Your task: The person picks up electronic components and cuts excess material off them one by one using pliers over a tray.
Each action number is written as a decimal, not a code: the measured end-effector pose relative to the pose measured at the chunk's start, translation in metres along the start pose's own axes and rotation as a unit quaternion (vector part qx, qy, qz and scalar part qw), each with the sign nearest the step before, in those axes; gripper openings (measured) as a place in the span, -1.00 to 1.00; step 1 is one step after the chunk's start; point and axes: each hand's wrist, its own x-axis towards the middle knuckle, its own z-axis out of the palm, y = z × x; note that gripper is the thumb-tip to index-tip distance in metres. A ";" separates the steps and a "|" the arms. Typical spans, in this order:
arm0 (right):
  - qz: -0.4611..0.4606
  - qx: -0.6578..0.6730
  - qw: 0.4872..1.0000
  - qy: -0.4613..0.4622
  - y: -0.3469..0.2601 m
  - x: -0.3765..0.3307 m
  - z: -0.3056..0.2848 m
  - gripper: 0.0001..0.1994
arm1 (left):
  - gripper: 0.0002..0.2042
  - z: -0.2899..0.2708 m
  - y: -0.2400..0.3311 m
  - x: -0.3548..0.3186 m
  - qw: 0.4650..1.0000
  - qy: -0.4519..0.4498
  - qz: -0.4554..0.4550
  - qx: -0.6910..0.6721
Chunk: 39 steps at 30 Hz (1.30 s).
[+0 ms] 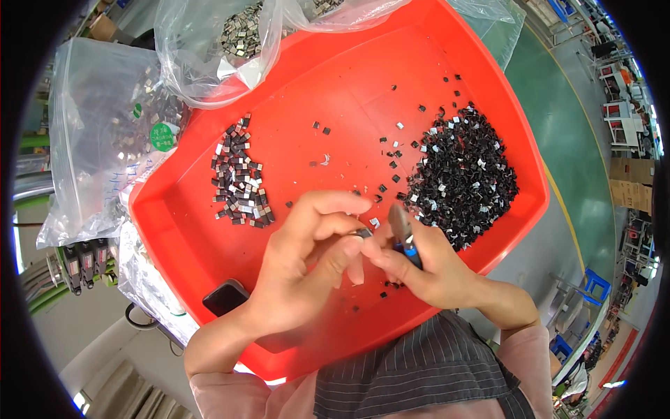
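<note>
Over the red tray (335, 84), my left hand (300, 269) pinches a small dark rectangular part with a metallic face (361, 232) between thumb and fingers. My right hand (443, 269) is closed round pliers (410, 251) with blue handles; their grey metal head points away from me and is slightly blurred. Its thumb and fingertips meet the left fingertips at the small part. Left of the hands lies a loose group of small black-and-silver parts (241, 178). A larger heap of small black pieces (464, 174), some with white faces, fills the tray's right side.
A dark phone-like object (225, 298) lies near the tray's left front wall. Clear plastic bags (105, 133) stand beyond the left wall, and another open bag of small metallic parts (244, 31) overhangs the far left rim. Stray black pieces (394, 179) dot the tray's middle.
</note>
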 end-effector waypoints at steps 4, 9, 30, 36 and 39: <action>-0.049 -0.001 0.999 -0.016 0.005 -0.002 0.001 -0.75 | -0.88 -0.009 -0.005 0.004 0.998 -0.012 -0.007 -0.069; -0.109 -0.105 0.988 0.004 0.011 0.000 0.003 -0.74 | -0.89 -0.011 -0.009 0.005 0.993 -0.018 -0.014 -0.117; -0.061 -0.079 0.995 -0.002 0.011 0.000 0.003 -0.71 | -0.85 -0.006 -0.019 0.003 0.997 0.016 0.014 -0.070; -0.053 -0.118 0.991 -0.022 0.009 0.000 0.000 -0.72 | -0.86 -0.007 -0.018 0.001 0.999 0.024 0.027 -0.019; -0.031 -0.131 0.990 -0.035 0.006 0.000 -0.002 -0.70 | -0.86 -0.004 -0.016 0.001 0.999 0.039 0.025 0.003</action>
